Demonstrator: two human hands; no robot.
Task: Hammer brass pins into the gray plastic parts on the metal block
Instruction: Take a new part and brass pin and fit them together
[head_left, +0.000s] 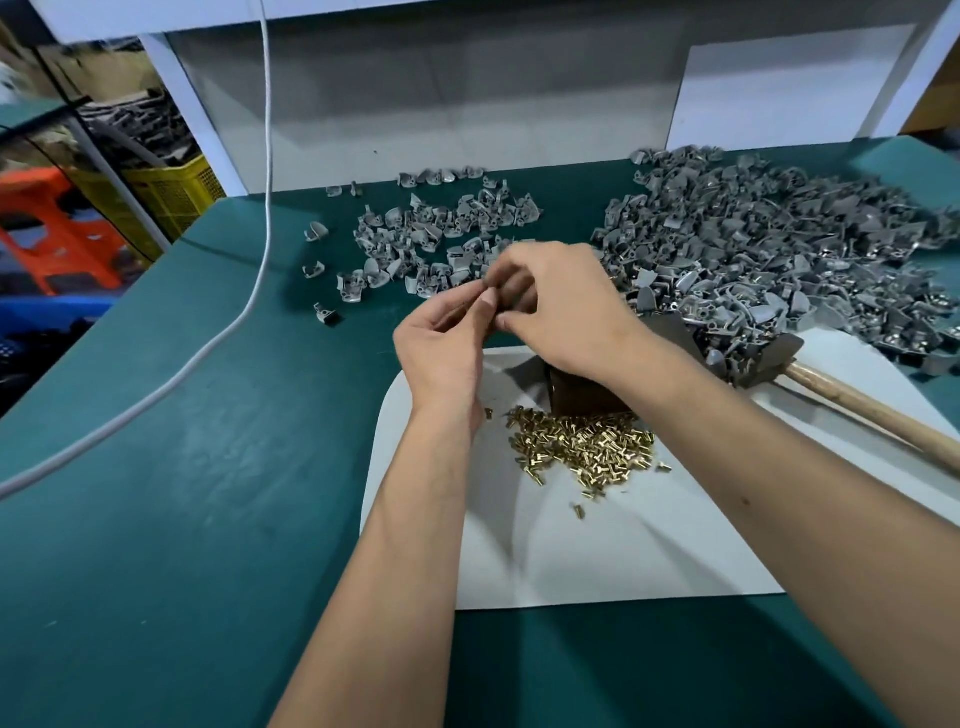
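Observation:
My left hand (447, 343) and my right hand (561, 312) meet above the dark metal block (582, 395). Their fingertips pinch one small gray plastic part (511, 291), which is blurred and mostly hidden. The block stands on a white sheet (597, 551), half covered by my right wrist. A heap of brass pins (587, 449) lies just in front of the block. The hammer lies to the right: its dark head (763, 358) rests against the gray parts and its wooden handle (883, 415) points to the lower right.
A large pile of gray parts (779, 254) fills the right of the green table (182, 467). A smaller scatter of gray parts (431, 234) lies behind my hands. A white cord (260, 260) hangs down at the left and runs over the table. Crates stand beyond the left edge.

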